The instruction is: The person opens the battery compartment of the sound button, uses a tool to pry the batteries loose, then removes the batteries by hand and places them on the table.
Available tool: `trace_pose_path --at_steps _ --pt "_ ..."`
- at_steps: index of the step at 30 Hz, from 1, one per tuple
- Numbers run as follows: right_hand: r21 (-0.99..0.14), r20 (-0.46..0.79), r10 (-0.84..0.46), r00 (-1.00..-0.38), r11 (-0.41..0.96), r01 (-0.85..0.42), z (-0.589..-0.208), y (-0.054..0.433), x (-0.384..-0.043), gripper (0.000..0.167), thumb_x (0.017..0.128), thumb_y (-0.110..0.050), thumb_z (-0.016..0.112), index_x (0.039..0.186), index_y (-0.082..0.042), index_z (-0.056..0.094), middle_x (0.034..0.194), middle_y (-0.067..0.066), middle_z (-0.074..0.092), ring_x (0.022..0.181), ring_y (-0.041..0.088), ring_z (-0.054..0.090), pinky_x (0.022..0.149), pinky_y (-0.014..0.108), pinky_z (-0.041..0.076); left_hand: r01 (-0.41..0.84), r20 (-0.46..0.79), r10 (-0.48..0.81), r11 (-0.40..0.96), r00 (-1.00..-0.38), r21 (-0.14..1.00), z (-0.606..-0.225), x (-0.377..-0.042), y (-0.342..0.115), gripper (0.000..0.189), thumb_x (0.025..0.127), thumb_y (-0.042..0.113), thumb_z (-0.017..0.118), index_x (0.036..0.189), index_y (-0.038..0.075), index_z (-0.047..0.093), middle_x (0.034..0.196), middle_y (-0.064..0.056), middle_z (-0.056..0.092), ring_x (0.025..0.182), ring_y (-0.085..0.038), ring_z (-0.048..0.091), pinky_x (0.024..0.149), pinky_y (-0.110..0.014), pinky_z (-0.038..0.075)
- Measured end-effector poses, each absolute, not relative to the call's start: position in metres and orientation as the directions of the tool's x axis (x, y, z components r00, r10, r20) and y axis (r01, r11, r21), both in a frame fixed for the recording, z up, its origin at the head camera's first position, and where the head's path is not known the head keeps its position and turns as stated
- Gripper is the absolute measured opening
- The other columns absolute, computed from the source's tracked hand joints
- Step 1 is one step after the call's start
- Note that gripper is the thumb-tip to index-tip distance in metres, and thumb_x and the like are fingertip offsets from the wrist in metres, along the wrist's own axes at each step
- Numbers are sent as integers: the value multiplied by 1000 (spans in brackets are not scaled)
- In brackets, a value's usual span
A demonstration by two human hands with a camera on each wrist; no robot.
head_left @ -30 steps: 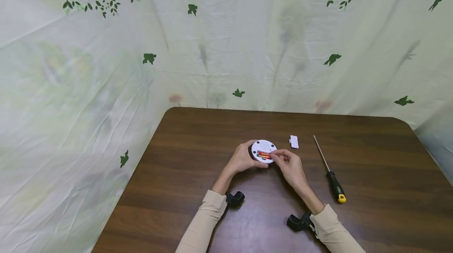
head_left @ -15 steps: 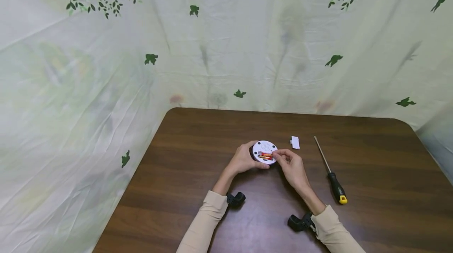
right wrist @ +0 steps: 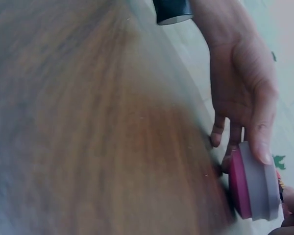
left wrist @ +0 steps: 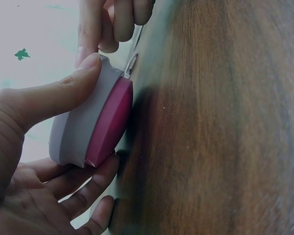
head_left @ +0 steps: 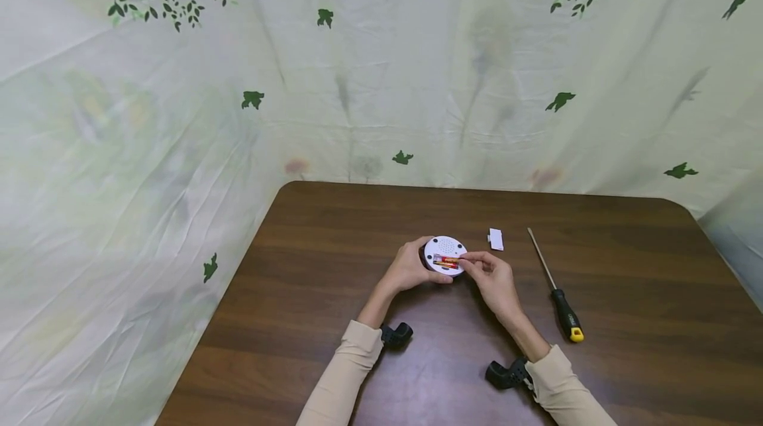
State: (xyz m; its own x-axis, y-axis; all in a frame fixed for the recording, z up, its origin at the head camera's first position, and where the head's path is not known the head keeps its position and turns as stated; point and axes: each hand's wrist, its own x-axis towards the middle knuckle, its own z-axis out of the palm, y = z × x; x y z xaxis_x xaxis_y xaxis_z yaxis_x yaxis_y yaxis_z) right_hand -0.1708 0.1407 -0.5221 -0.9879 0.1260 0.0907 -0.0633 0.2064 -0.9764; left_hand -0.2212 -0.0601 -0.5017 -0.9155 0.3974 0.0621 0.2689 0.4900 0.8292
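My left hand (head_left: 411,268) grips a round white device (head_left: 446,245) with a pink front, thumb on its near rim and fingers behind. Its perforated back faces up, tilted toward me, in the head view. Red-and-yellow batteries (head_left: 446,260) lie at its open battery compartment. My right hand (head_left: 491,281) pinches the right end of one battery between thumb and forefinger. The left wrist view shows the device's pink side (left wrist: 112,120) close to the table and a small loop (left wrist: 131,64) at its edge. In the right wrist view a battery (right wrist: 281,185) peeks past the device's rim.
A small white battery cover (head_left: 495,239) lies on the brown wooden table (head_left: 334,227), right of the device. Further right is a screwdriver (head_left: 563,310) with a black-and-yellow handle. A leaf-patterned cloth (head_left: 447,81) hangs behind the table. Both wrists wear black camera mounts (head_left: 396,336).
Both hands stay almost where they were. My right fingertips have shifted slightly at the battery's end, and the batteries' angle to each other has changed a little.
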Motion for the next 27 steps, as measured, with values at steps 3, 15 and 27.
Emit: trace_pose_path --at_steps 3,15,27 --pt "-984 74 152 -986 174 -47 -517 145 -170 24 94 -20 78 107 1 76 69 -6 51 61 2 43 55 18 33 269 65 397 483 -915 833 -501 -221 -60 83 65 24 100 136 4 62 124 -12 73 114 -24 66 104 -41 50" --pt "-992 63 333 -941 120 -24 -485 206 -172 33 96 -24 76 114 4 73 69 -18 63 65 -5 47 54 15 33 252 55 383 488 -922 835 -502 -221 -60 86 64 24 100 138 5 62 129 -13 71 121 -28 64 109 -44 47" --pt "-986 -165 596 -786 -104 128 -466 337 -168 15 95 -22 76 80 -27 77 65 -15 66 48 4 39 42 22 28 250 60 387 463 -920 850 -502 -220 -58 85 64 23 100 137 3 62 129 -14 71 121 -29 64 110 -47 46"
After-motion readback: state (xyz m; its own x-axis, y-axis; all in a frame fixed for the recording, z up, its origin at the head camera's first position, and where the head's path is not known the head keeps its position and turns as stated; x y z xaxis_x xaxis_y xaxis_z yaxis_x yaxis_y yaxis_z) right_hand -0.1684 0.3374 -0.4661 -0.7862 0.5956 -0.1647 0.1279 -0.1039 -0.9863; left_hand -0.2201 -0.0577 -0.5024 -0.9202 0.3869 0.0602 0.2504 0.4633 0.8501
